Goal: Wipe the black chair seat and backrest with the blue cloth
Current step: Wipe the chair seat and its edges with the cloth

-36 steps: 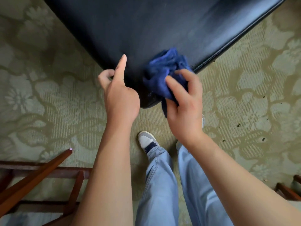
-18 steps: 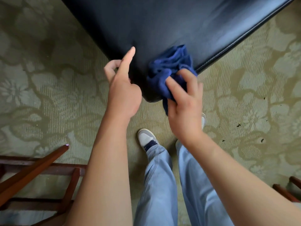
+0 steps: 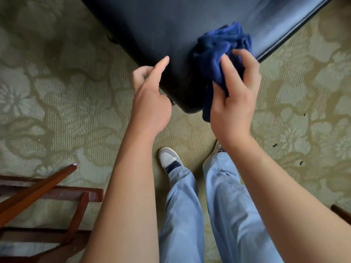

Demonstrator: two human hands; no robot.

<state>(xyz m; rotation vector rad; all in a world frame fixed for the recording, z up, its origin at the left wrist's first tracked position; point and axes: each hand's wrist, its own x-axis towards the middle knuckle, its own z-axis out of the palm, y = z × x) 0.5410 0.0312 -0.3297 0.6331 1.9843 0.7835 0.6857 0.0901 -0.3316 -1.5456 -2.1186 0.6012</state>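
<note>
The black padded chair seat (image 3: pixel 171 27) fills the top of the head view, its near corner pointing toward me. A bunched blue cloth (image 3: pixel 218 54) lies on that corner, one end hanging over the edge. My right hand (image 3: pixel 233 99) grips the cloth with thumb and curled fingers. My left hand (image 3: pixel 152 97) hovers at the seat's left edge, fingers loosely extended, holding nothing; whether it touches the seat is unclear. The backrest is out of view.
Patterned green carpet (image 3: pixel 57 92) surrounds the chair. A brown wooden frame (image 3: pixel 47 196) lies at the lower left, and another wooden piece (image 3: pixel 341 211) shows at the right edge. My jeans and shoes (image 3: pixel 169 158) stand just below the seat corner.
The cloth and my right hand have shifted slightly up and right along the seat corner. My left hand stayed beside the seat edge.
</note>
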